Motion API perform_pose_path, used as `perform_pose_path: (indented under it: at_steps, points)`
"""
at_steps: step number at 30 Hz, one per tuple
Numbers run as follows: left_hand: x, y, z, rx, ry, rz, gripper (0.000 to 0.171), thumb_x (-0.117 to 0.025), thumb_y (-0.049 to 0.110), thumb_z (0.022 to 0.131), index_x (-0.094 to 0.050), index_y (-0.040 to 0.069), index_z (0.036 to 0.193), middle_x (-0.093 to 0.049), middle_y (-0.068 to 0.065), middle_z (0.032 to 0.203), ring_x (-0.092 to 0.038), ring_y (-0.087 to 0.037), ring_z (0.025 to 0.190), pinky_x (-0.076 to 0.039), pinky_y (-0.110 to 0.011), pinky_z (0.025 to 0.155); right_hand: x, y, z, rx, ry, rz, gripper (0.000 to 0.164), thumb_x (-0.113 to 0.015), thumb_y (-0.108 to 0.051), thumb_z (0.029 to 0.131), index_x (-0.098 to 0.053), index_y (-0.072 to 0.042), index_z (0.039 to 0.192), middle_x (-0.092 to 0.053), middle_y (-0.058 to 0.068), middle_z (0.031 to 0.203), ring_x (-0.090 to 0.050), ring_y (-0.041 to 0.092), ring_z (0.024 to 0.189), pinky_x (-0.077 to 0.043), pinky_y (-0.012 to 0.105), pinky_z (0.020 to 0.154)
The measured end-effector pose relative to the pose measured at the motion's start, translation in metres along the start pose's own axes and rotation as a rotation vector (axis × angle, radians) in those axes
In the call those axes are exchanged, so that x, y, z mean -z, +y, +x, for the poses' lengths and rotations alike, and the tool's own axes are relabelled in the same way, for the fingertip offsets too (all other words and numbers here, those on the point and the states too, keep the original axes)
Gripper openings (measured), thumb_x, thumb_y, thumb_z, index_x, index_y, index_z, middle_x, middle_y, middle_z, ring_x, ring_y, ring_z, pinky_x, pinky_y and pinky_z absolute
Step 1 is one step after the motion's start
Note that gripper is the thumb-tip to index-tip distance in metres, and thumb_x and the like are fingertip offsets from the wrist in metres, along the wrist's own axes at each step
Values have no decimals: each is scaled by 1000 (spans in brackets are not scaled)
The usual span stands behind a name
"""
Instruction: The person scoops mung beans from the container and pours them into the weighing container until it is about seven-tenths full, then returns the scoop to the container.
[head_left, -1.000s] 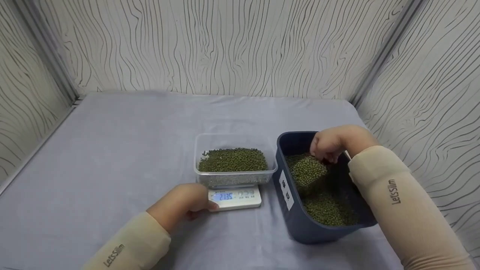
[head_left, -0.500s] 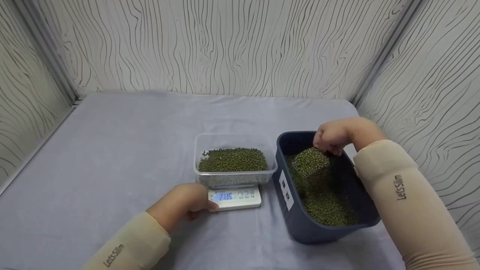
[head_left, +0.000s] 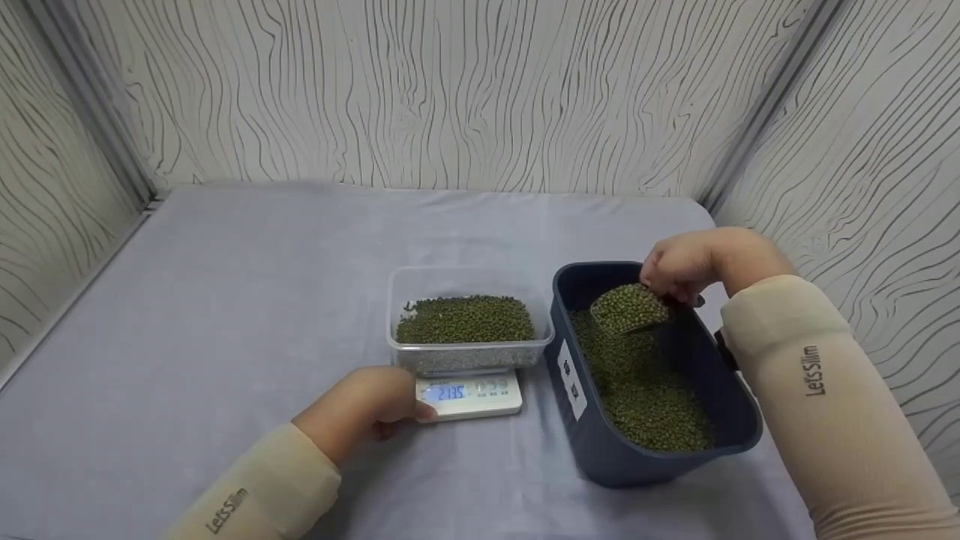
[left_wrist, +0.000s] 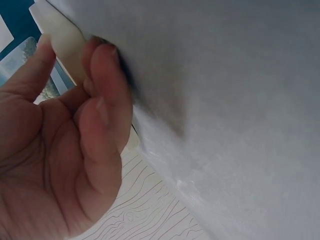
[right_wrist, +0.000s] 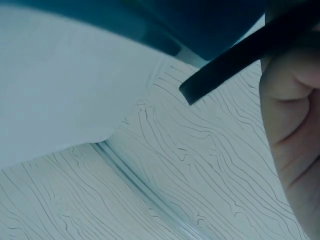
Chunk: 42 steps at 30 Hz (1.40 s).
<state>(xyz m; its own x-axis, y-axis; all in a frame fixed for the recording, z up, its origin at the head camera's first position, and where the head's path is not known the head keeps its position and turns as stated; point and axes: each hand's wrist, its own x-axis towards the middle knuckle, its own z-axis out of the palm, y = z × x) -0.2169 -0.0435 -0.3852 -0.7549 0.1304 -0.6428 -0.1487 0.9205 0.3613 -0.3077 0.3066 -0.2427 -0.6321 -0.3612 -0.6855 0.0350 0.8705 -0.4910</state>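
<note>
In the head view my left hand (head_left: pixel 367 401) holds the left end of a white kitchen scale (head_left: pixel 480 407), thumb on top near the lit display, which seems to read 213.5. The left wrist view has the thumb on the scale (left_wrist: pixel 62 37) and the other fingers curled by its edge. A clear plastic box (head_left: pixel 472 347) of green mung beans (head_left: pixel 469 319) sits on the scale. My right hand (head_left: pixel 682 264) grips a clear scoop (head_left: pixel 634 328) heaped with beans, over the dark blue bin. Its dark handle (right_wrist: pixel 225 72) crosses the right wrist view.
The tall dark blue bin (head_left: pixel 600 457) stands right of the scale, with mung beans inside and a white label on its left side. A pale cloth (head_left: pixel 225 300) covers the table. Wood-grain patterned walls (head_left: pixel 450 90) enclose the back and sides.
My right hand has risen and moved right and back, lifting the full scoop clear of the beans and levelling it. The left hand, scale and box stay put.
</note>
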Motion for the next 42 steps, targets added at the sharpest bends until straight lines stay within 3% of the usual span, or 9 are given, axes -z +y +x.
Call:
perform_pose_path:
  at_steps: [6, 20, 27, 35, 39, 42]
  points:
    - [0, 0, 2, 10, -3, 22, 47, -63, 45, 82, -50, 9, 55, -41, 0, 44, -39, -12, 41, -31, -22, 40, -3, 4, 3, -27, 3, 9, 34, -37, 7, 77, -30, -16, 53, -32, -3, 49, -30, 10, 45, -32, 25, 45]
    - [-1, -1, 2, -11, 22, 8, 43, -65, 43, 81, -52, 7, 60, -42, 0, 47, -44, -12, 43, -36, -22, 42, -1, 11, 4, -56, 0, 66, 30, -34, 8, 71, -31, -17, 55, -35, -3, 52, -35, 9, 48, -37, 22, 48]
    - [-1, 0, 1, -20, 16, 13, 45, -64, 43, 82, -51, 8, 56, -43, 0, 46, -43, -12, 43, -36, -21, 42, 0, 12, 2, -51, 6, 47, 29, -34, 7, 74, -31, -16, 56, -34, -2, 53, -33, 10, 49, -35, 24, 49]
    - [2, 1, -2, -30, -4, 69, 54, -61, 45, 84, -47, 10, 45, -42, 0, 43, -40, -11, 40, -32, -21, 42, 5, 0, -2, -43, 19, 5, 29, -34, 5, 78, -32, -15, 57, -32, -2, 52, -31, 10, 48, -34, 24, 49]
    - [2, 0, -1, -41, -10, 91, 54, -60, 47, 84, -49, 9, 46, -45, -2, 44, -42, -12, 41, -33, -22, 43, 8, -12, -3, -37, 8, 3, 29, -34, 3, 80, -33, -14, 57, -31, -2, 52, -30, 11, 47, -34, 26, 48]
    - [1, 0, 0, -32, -16, 54, 50, -61, 46, 83, -51, 8, 52, -44, -1, 45, -42, -12, 41, -34, -22, 42, 8, -22, -1, -32, 4, -1, 30, -35, 2, 82, -31, -14, 57, -30, -2, 52, -27, 11, 47, -31, 26, 48]
